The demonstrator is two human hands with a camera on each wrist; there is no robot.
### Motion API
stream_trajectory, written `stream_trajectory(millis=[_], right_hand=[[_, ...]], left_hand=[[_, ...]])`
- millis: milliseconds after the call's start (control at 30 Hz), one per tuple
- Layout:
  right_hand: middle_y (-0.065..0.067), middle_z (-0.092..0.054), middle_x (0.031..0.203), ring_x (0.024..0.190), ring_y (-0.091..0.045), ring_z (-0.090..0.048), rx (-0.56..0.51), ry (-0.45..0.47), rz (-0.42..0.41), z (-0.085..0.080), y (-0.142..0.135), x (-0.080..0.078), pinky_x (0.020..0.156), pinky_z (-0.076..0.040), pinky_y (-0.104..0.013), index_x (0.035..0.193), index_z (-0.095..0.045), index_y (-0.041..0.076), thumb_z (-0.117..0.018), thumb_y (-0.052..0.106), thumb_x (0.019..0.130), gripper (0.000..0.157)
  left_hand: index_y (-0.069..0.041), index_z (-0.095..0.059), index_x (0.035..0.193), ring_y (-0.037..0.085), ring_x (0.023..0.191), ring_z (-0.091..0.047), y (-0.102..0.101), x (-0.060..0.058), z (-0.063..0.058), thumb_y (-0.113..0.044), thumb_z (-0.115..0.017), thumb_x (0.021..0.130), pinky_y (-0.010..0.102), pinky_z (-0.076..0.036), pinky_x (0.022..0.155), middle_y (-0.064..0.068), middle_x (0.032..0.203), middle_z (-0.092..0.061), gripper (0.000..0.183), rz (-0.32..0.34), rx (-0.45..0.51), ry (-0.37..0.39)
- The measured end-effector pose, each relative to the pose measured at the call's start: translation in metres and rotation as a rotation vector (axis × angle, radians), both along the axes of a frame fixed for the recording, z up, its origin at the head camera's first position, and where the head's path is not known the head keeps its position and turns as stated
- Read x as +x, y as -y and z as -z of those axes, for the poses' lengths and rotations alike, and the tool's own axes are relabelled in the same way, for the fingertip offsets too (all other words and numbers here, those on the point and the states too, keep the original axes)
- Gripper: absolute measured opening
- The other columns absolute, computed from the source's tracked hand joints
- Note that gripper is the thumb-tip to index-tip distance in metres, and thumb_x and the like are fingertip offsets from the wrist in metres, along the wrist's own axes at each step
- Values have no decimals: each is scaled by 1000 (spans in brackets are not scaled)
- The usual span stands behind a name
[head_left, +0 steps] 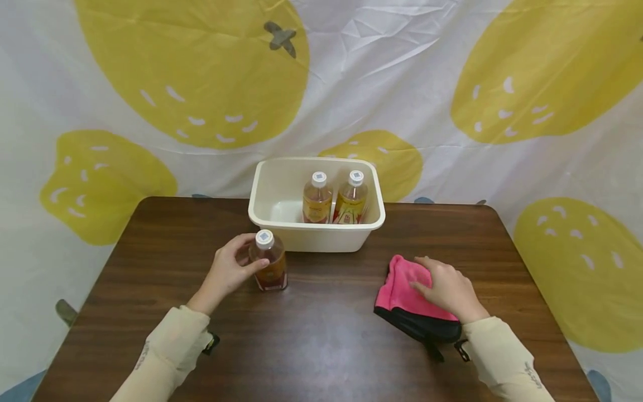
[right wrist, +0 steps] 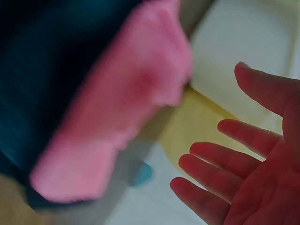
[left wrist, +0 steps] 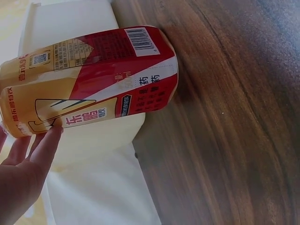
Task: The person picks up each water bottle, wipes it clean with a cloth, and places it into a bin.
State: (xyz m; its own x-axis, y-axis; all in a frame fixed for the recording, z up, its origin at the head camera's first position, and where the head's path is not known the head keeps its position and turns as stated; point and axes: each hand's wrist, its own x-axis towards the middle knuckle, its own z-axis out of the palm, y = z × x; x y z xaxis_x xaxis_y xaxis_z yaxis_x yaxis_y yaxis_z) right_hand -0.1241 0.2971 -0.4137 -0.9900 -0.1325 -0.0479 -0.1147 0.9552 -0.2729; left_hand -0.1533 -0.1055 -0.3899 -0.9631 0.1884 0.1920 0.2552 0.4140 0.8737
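Just in front of the bin, my left hand (head_left: 233,272) holds a bottle (head_left: 273,265) with a white cap, thumb on the near side and fingers round the far side. In the left wrist view the bottle (left wrist: 101,77) shows a gold and red label with a barcode, and my left fingers (left wrist: 44,152) lie against its upper part. On the right, my right hand (head_left: 449,287) is over a soft pink and black fabric item (head_left: 409,296). The right wrist view shows my right hand (right wrist: 248,173) with fingers spread, apart from the blurred pink fabric (right wrist: 117,108).
A cream plastic bin (head_left: 313,237) stands at the table's back edge. Two similar bottles, one left (head_left: 317,201) and one right (head_left: 351,201), stand upright inside its right half. Behind the brown wooden table (head_left: 321,335) hangs a white cloth (head_left: 382,84) with yellow fruit prints.
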Motion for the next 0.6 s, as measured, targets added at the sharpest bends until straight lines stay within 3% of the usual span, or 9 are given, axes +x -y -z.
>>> stream_trajectory(millis=[267,600], right_hand=[[-25,-55,117,104,-41,-53,34,65,-14,43,-3,5,76,-46,-56,123,-50,-2,-75,29,71,66],[-31,-47,124,110,-46,-48,36,104,-53,59,-4,2,86,-41,-56,125,-49,-4,-77,29,68,71]], left_hand=[[8,-53,112,42,107,-52,0,-3,2,2,-72,73,47,-47,81,27,114,-54,44,13,7,5],[8,-53,112,42,106,-52,1,-3,4,2,-72,72,48,-48,80,27,113,-53,44,14,7,-8]])
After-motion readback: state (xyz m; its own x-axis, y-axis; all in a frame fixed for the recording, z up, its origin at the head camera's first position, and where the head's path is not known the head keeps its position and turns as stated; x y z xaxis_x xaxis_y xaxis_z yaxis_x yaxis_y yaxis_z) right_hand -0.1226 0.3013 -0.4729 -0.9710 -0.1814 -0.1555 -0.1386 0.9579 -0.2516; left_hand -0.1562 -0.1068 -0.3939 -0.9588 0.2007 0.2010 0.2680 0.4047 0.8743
